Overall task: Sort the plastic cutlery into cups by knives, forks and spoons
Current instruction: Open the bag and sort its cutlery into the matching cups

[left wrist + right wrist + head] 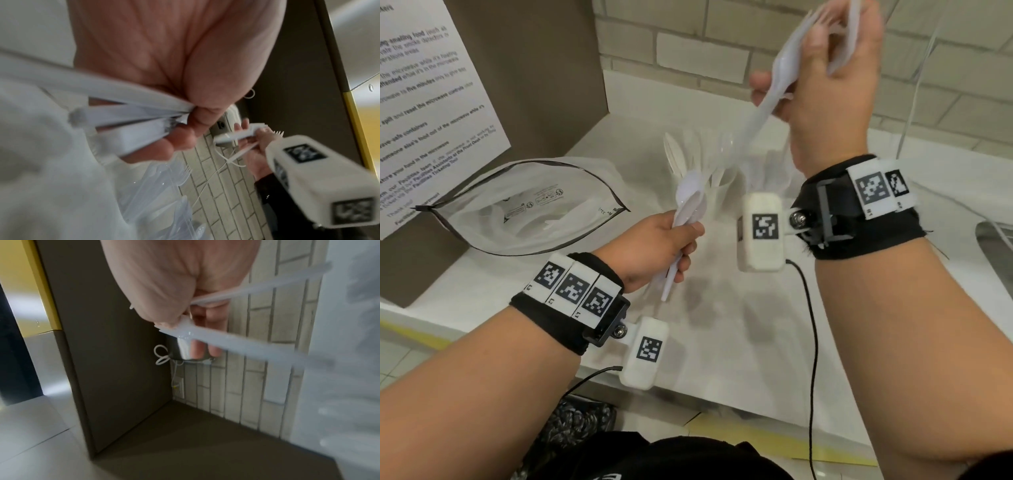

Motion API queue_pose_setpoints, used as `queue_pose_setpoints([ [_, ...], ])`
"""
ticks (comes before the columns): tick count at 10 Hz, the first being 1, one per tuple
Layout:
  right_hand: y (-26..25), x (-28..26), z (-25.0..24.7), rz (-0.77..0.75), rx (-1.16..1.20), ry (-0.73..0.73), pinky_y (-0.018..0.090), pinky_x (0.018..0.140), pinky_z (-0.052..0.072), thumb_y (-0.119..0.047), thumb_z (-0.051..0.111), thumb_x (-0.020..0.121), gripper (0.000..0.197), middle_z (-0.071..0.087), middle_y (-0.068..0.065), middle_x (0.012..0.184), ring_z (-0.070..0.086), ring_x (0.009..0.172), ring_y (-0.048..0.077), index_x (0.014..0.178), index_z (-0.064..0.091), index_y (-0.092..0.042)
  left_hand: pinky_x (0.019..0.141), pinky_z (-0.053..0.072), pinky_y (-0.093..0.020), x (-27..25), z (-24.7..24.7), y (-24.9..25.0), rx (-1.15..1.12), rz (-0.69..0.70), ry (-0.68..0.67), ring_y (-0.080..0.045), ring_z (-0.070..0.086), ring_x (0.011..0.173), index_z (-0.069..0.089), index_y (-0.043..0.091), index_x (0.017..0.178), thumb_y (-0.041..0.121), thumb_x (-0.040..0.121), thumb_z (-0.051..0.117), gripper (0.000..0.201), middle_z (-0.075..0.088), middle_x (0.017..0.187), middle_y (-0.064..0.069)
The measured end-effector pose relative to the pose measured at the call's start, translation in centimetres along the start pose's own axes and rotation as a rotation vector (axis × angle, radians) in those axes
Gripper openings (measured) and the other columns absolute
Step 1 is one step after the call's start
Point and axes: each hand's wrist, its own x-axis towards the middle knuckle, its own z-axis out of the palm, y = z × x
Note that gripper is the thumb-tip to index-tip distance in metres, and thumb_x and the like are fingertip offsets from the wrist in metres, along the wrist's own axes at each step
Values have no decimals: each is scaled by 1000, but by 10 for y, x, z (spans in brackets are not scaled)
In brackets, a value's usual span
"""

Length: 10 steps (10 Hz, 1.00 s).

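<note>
My left hand [678,244] grips a few white plastic spoons [690,200] by their handles, bowls up, just in front of the cups. In the left wrist view its fingers [180,139] curl round the spoon handles [141,116]. My right hand [787,99] is raised above the cups and holds a bundle of white cutlery [789,60] with mixed ends; a fork [277,133] shows in it. The bundle [216,335] is blurred in the right wrist view. Two clear cups [717,186] [770,174] with white cutlery stand upright on the counter between my hands.
An open clear zip bag [524,209] with some cutlery inside lies at the left on the white counter [722,325]. A brown panel with a printed notice [424,102] stands behind it. A sink edge [993,240] is at the right, a tiled wall [722,41] behind.
</note>
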Motion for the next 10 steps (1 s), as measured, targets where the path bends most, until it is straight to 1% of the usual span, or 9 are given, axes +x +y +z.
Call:
queue_pose_setpoints([
  [1, 17, 13, -19, -57, -123, 108, 41, 58, 60, -12, 38, 99, 21, 53, 15, 108, 65, 59, 19, 97, 46, -31, 50, 43, -30, 1, -2, 0, -59, -6, 35, -15, 45, 52, 54, 9, 96, 20, 97, 51, 11, 47, 65, -1],
  [2, 47, 17, -28, -36, -150, 111, 42, 63, 61, -11, 40, 98, 15, 56, 10, 97, 59, 67, 15, 105, 46, -23, 51, 41, -31, 0, -4, -1, -94, -6, 44, -15, 44, 52, 55, 10, 95, 20, 97, 51, 11, 47, 64, 0],
  [3, 74, 16, -30, -22, -168, 80, 39, 70, 61, -9, 40, 96, 18, 55, 10, 96, 60, 80, 10, 107, 44, -23, 50, 42, -30, 1, -4, -1, -88, -6, 49, -15, 45, 52, 55, 10, 94, 20, 97, 51, 11, 47, 63, 1],
  [5, 104, 18, -31, -17, -170, 122, 33, 78, 59, -9, 40, 95, 23, 52, 18, 103, 58, 80, 12, 99, 44, -31, 48, 42, -28, 0, -3, 0, -90, -9, 59, -15, 45, 51, 55, 9, 95, 20, 97, 51, 12, 48, 62, 1],
  [6, 111, 18, -34, 2, -148, 169, 32, 73, 59, -11, 41, 95, 23, 52, 19, 103, 58, 79, 20, 102, 46, -32, 48, 42, -28, 1, -2, 2, -93, -11, 60, -15, 45, 51, 55, 10, 94, 21, 97, 51, 12, 47, 63, 1],
  [7, 122, 13, -38, 43, -157, 192, 31, 72, 59, -9, 43, 95, 22, 50, 14, 115, 62, 76, 25, 108, 48, -27, 49, 43, -28, 1, 0, 3, -81, -16, 50, -14, 46, 52, 55, 9, 95, 21, 97, 52, 13, 48, 63, 1],
  [8, 131, 9, -45, 77, -204, 182, 39, 79, 58, -6, 53, 89, 20, 54, 1, 101, 59, 75, 10, 104, 54, -20, 48, 44, -28, 1, 1, 2, -71, -15, 46, -14, 46, 52, 56, 9, 95, 22, 97, 51, 14, 48, 63, 0],
  [9, 130, 11, -51, 121, -238, 163, 40, 86, 53, -15, 64, 82, 25, 62, 1, 89, 59, 80, 11, 103, 57, -27, 48, 44, -27, 1, 2, 3, -78, -17, 47, -14, 46, 52, 56, 9, 94, 22, 97, 51, 14, 48, 63, 0],
  [10, 128, 16, -57, 90, -261, 129, 32, 84, 53, -15, 64, 83, 27, 63, -1, 92, 60, 82, 12, 106, 59, -29, 49, 44, -28, 3, 3, 4, -81, -17, 48, -15, 46, 52, 56, 9, 94, 22, 97, 51, 14, 47, 64, 0],
])
